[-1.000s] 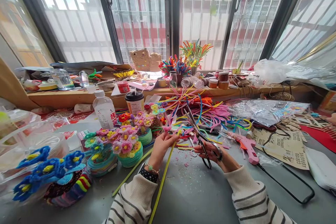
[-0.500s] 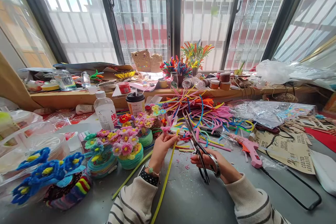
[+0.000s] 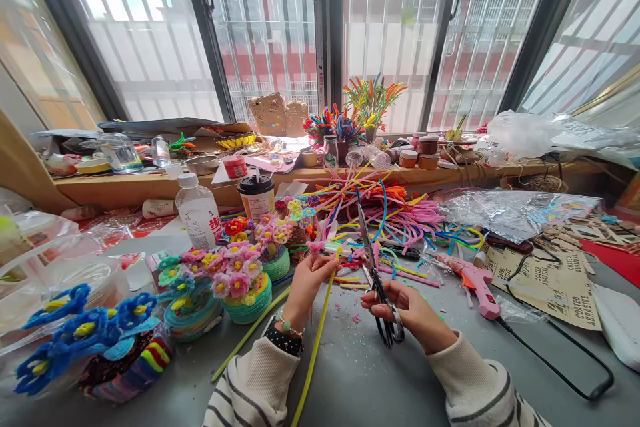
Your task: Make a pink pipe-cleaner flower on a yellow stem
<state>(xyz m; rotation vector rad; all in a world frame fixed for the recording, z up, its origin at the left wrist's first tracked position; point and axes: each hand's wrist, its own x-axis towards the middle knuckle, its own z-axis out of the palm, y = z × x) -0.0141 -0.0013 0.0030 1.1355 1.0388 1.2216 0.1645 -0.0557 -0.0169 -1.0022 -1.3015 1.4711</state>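
My left hand (image 3: pixel 306 283) is closed on the upper end of a long yellow-green pipe cleaner (image 3: pixel 314 347) that runs down toward me; a small pink fuzzy piece shows at the fingertips. My right hand (image 3: pixel 407 310) grips the black handles of a pair of scissors (image 3: pixel 376 277). The blades are closed and point up and away, just right of the left hand. Both wrists wear striped sleeves. Pink trimmings lie on the grey table (image 3: pixel 360 373) between the hands.
Pipe-cleaner flower baskets (image 3: pixel 240 277) and blue flowers (image 3: pixel 85 333) stand on the left. A water bottle (image 3: pixel 199 211) and cup (image 3: pixel 256 195) stand behind. A loose pipe-cleaner pile (image 3: pixel 380 210) lies ahead, and a pink glue gun (image 3: pixel 473 280) with its cord lies right.
The scissor blades have closed from an open V. My right hand has drawn slightly left and nearer to me. My left hand has barely moved.
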